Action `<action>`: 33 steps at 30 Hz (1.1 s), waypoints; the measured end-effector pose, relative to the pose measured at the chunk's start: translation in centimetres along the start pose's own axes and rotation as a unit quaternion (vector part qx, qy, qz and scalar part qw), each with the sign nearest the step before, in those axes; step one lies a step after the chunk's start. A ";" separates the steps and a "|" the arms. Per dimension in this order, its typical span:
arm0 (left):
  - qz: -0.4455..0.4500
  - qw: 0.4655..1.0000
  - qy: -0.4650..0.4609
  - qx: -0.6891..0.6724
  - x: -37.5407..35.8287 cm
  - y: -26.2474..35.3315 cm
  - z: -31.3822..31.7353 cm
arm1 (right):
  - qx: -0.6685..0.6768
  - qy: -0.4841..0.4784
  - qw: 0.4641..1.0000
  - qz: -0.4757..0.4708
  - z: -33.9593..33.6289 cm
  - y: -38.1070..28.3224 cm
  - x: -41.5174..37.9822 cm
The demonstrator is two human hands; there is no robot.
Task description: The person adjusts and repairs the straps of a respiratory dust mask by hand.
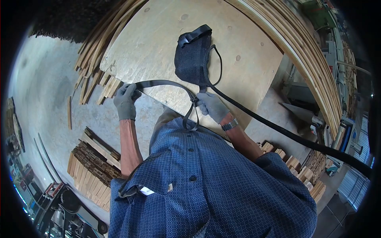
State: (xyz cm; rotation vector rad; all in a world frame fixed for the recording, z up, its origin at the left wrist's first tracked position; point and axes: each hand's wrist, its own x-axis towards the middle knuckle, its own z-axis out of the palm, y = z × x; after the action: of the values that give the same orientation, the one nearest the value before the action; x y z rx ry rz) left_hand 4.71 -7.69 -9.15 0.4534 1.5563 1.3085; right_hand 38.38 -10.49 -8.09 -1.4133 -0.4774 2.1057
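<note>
A black mesh pouch (189,59) with a strap loop at its top lies on a plywood sheet (246,79). A black strap (158,83) runs from it in an arc toward the left. My left hand (125,104), in a grey glove, is closed on the strap's far end beside the sheet's edge. Just below the pouch, my right hand (214,106), also gloved, grips the strap close to a small buckle (194,99). A loop of strap (191,126) hangs under the buckle against my blue shirt. My right fingertips partly cover what they pinch.
A thick black cable (278,133) leads from the pouch off to the right. Long wooden strips (99,43) lie left of the sheet, and more strips (305,51) curve along its right. Stacked wood pieces (93,166) stand on the floor at lower left, near a machine (71,214).
</note>
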 end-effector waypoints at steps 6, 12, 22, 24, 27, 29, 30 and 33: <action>0.057 0.998 0.001 0.032 0.7 2.2 -2.4 | -0.077 0.006 0.996 -0.041 -1.2 0.2 0.5; 0.092 0.994 -0.053 0.019 -1.6 8.1 -7.5 | -0.098 0.156 0.982 0.032 1.3 -2.3 0.0; 0.121 0.992 0.024 0.027 -4.3 11.5 -17.9 | -0.127 0.165 0.978 0.025 -0.2 -3.1 0.6; 0.132 0.991 0.028 0.025 -5.0 12.1 -18.4 | -0.108 0.180 0.977 0.021 -0.2 -2.8 0.8; 0.151 0.988 0.034 0.028 -5.9 12.7 -19.3 | -0.079 0.192 0.978 0.012 -0.4 -2.1 1.1; 0.163 0.985 0.037 0.032 -6.6 13.2 -19.9 | -0.065 0.199 0.978 0.005 -0.5 -2.1 1.1; 0.169 0.983 0.055 0.031 -6.9 13.4 -20.0 | -0.065 0.196 0.978 0.005 -0.8 -2.0 1.2; 0.175 0.981 0.075 0.022 -7.7 13.7 -20.1 | -0.068 0.194 0.979 0.007 -1.5 -1.3 2.1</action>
State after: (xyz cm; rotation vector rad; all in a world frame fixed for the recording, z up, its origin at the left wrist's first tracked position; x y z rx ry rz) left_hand -13.43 -19.28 4.54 0.6942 1.6852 1.6089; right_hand 39.44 -8.20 -9.46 -1.8575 -0.4590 1.7699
